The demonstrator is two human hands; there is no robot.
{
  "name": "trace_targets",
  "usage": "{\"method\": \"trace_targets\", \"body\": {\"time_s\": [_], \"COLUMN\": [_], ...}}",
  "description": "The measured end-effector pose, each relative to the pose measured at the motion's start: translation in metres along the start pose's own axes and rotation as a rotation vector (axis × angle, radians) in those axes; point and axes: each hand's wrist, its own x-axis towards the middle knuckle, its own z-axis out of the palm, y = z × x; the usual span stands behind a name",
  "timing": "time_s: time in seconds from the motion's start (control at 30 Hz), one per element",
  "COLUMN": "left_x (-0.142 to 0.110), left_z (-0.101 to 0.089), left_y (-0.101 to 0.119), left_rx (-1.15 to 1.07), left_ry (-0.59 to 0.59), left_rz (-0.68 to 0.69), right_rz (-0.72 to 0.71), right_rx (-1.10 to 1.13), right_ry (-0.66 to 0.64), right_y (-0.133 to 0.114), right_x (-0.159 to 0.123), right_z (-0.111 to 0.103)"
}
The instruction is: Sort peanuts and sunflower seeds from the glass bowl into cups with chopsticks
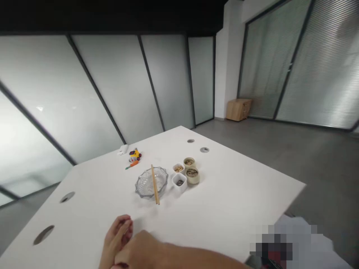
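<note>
My left hand (119, 233) is at the near edge of the white table, its fingers loosely curled in with nothing visible in them. Across its wrist lies my right hand (141, 248), with bent fingers closed over the wrist and partly hidden. Beyond both hands stands a clear glass bowl (144, 185) with a scalloped rim. A pair of wooden chopsticks (155, 186) rests across that bowl, tips pointing toward me. Right of it are two white square dishes, one with dark bits (179, 182) and one with tan pieces (178, 169), beside two round cream cups (193, 178) with contents.
A yellow toy vehicle (135, 154), an orange-handled screwdriver (132, 164) and a white case (122, 150) sit at the far left of the table (224, 209). Round cable holes (44, 235) pierce the top. A pixelated patch covers light cloth (305, 243) at lower right.
</note>
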Motion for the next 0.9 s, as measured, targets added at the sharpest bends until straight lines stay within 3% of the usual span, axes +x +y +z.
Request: {"method": "trace_targets", "body": {"time_s": [0.1, 0.23, 0.3, 0.37, 0.47, 0.57, 0.63, 0.7, 0.8, 0.9], "left_x": [-0.006, -0.008, -0.006, -0.003, 0.0, 0.002, 0.003, 0.004, 0.007, 0.014], "left_z": [0.007, 0.011, 0.013, 0.015, 0.017, 0.019, 0.02, 0.02, 0.02, 0.023], "left_y": [-0.001, -0.008, -0.012, -0.015, -0.017, -0.017, -0.017, -0.017, -0.018, -0.017], "left_rx": [-0.006, -0.089, -0.134, -0.176, -0.18, -0.157, -0.166, -0.176, -0.163, -0.134], "left_ry": [-0.073, -0.156, -0.18, -0.205, -0.229, -0.227, -0.228, -0.233, -0.215, -0.15], "left_rz": [0.035, 0.087, 0.09, 0.088, 0.068, 0.022, 0.013, 0.028, 0.052, 0.042], "right_rz": [-0.044, -0.143, -0.136, -0.086, -0.012, 0.171, 0.307, 0.375, 0.374, 0.371], "right_rx": [-0.055, -0.076, -0.07, -0.078, -0.119, -0.151, -0.178, -0.223, -0.278, -0.299], "right_ry": [0.192, 0.579, 0.766, 0.871, 0.957, 1.031, 0.993, 0.836, 0.577, 0.421], "right_y": [0.005, 0.018, 0.023, 0.029, 0.046, 0.076, 0.098, 0.115, 0.125, 0.124], "right_x": [-0.007, -0.017, -0.022, -0.03, -0.043, -0.058, -0.065, -0.069, -0.069, -0.065], "right_z": [0.008, 0.006, -0.004, -0.02, -0.049, -0.074, -0.085, -0.088, -0.081, -0.067]}}
